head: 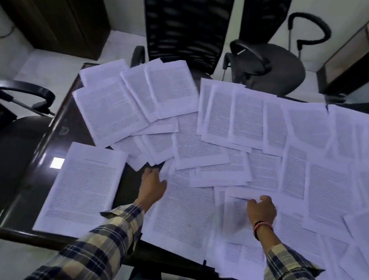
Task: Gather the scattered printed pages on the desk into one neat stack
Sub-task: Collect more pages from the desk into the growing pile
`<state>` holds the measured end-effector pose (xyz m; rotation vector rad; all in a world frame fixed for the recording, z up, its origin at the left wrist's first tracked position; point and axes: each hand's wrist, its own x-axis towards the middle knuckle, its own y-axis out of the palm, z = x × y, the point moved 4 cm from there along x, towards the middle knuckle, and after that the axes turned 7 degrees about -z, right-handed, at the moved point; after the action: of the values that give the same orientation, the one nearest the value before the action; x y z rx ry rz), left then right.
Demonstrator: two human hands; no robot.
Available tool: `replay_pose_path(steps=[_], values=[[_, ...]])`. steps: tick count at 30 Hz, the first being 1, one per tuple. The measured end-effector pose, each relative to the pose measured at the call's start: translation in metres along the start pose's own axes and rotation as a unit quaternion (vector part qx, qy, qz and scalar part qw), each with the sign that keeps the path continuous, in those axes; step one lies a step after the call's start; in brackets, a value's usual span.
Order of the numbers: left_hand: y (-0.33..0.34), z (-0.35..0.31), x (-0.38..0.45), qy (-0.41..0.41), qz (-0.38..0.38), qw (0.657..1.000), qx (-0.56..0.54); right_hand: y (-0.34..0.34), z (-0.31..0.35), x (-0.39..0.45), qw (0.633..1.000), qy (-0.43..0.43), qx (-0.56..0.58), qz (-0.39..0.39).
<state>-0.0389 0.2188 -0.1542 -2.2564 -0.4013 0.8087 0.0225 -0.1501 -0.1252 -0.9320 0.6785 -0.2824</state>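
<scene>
White printed pages (pixel 241 129) cover the desk (pixel 35 163) from 10 to 3 o'clock; gathering barely begun. My left hand (pixel 152 184) and right hand (pixel 262 210) rest on sheets, grip indiscernible; next, slide them together.

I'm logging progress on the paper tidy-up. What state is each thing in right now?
Scattered pages: spread out, overlapping, not gathered.
Stack at the desk's left: lying flat, apart from the hands.
Left hand: resting on the pages' edge.
Right hand: fingers curled, on a page.
Desk: mostly covered.
Far chair: unoccupied.
</scene>
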Motion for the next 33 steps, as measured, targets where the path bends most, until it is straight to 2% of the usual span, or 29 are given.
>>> replay_pose_path(steps=[4, 8, 21, 24, 28, 33], values=[[0.021, -0.02, -0.017, -0.016, -0.013, 0.999, 0.035, -0.031, -0.048, 0.039, 0.996, 0.0, -0.088, 0.005], [0.049, -0.059, -0.045, -0.047, -0.033, 0.998, 0.017, -0.044, -0.077, 0.059, 0.991, -0.024, -0.119, 0.06], [0.143, -0.13, -0.099, -0.063, 0.003, 0.998, 0.009, -0.041, -0.08, 0.061, 0.98, -0.092, -0.142, 0.107], [0.141, -0.133, -0.1, -0.091, -0.026, 0.995, 0.042, -0.05, -0.085, 0.068, 0.979, -0.11, -0.131, 0.114], [0.118, -0.108, -0.091, -0.155, -0.089, 0.981, 0.074, -0.069, -0.112, 0.085, 0.978, -0.091, -0.174, 0.073], [0.113, -0.099, -0.086, -0.145, -0.062, 0.986, 0.046, -0.067, -0.137, 0.09, 0.979, -0.044, -0.187, 0.068]])
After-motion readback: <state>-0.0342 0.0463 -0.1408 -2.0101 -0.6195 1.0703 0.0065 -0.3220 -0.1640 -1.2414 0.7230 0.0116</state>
